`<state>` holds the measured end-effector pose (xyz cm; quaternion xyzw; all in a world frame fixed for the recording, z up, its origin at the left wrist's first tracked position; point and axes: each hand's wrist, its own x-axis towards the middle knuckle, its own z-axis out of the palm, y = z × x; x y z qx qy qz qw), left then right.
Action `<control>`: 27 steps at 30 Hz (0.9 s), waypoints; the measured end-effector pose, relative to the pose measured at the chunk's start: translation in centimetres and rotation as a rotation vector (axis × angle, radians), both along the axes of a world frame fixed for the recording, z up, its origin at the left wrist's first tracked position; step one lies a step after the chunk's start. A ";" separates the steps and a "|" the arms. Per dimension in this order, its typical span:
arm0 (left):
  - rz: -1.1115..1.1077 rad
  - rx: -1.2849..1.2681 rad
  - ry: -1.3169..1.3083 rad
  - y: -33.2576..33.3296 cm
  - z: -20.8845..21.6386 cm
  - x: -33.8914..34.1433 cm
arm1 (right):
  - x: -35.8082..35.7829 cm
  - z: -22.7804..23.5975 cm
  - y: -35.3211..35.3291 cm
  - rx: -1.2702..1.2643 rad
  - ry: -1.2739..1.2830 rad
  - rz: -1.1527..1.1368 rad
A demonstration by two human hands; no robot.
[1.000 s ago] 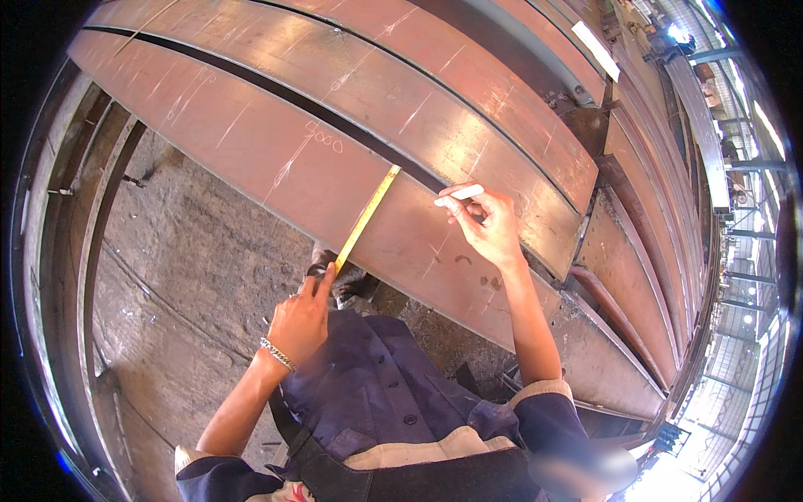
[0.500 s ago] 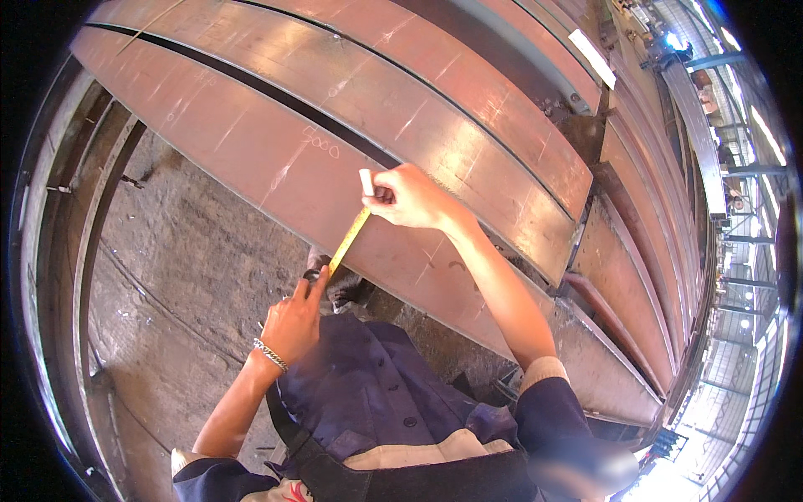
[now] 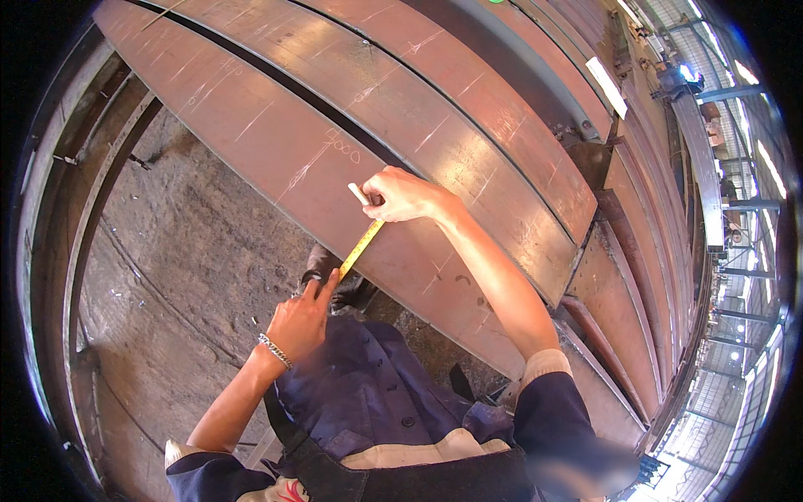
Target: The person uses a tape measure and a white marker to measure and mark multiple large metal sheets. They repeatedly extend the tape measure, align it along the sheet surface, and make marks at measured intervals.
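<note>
A yellow tape measure blade (image 3: 361, 248) spans the near steel plate (image 3: 276, 138), running from its near edge up toward the middle. Down by that edge, my left hand (image 3: 301, 322) is closed on the blade's lower end, index finger along it. My right hand (image 3: 406, 197) is over the plate, closed round the blade's upper end and a short white chalk-like stick (image 3: 358, 193). The stick pokes out to the left, tilted. My fingers hide whatever else is in that hand. Chalk lines and writing (image 3: 322, 155) mark the plate left of my right hand.
More long steel plates (image 3: 452, 138) lie beyond, split by narrow dark gaps. Several stacked beams (image 3: 644, 251) stand at the right. A curved-looking metal rail (image 3: 88, 226) borders the dirt floor (image 3: 184, 251) on the left. A bright spark-like light (image 3: 687, 73) shows at the far right.
The view has shifted, so the plates sit lower and further right. Relative to the chalk writing, my right hand is further left. The white stick leans more to the left.
</note>
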<state>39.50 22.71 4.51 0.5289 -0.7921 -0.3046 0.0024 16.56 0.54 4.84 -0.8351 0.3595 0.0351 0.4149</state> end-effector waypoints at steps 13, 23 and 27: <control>0.019 0.047 -0.006 -0.1 0.0 0.0 | 1.0 -0.1 0.0 -0.071 0.025 0.070; -0.006 -0.023 0.010 0.1 -0.4 0.1 | 0.4 0.1 0.4 -0.265 -0.473 -0.207; 0.007 -0.028 0.019 -0.3 0.4 0.2 | -2.1 1.3 0.7 -0.181 -0.444 -0.408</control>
